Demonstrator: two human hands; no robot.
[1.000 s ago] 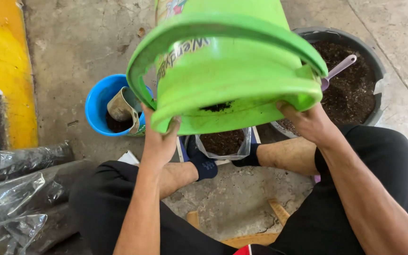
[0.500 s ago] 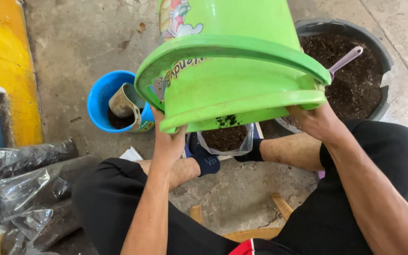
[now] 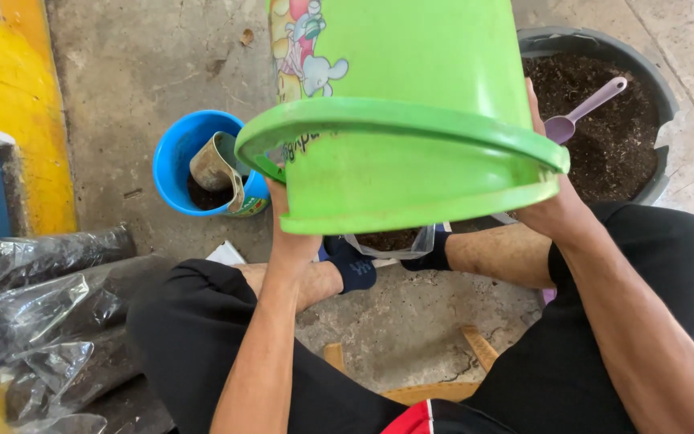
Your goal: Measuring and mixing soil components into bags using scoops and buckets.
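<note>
I hold a big green plastic bucket tipped over, mouth down, above a clear plastic bag of dark soil that stands between my feet. My left hand grips the bucket's rim at the left. My right hand grips the rim and wall at the right. The bucket hides most of the bag and the soil inside the bucket cannot be seen.
A blue bucket with soil and a bent tin scoop stands at the left. A dark tub of soil with a purple scoop is at the right. Filled plastic bags lie at lower left beside a yellow wall.
The green bucket has been tipped further over and raised toward me, so its inside no longer shows. Both hands kept their grip on its rim.
</note>
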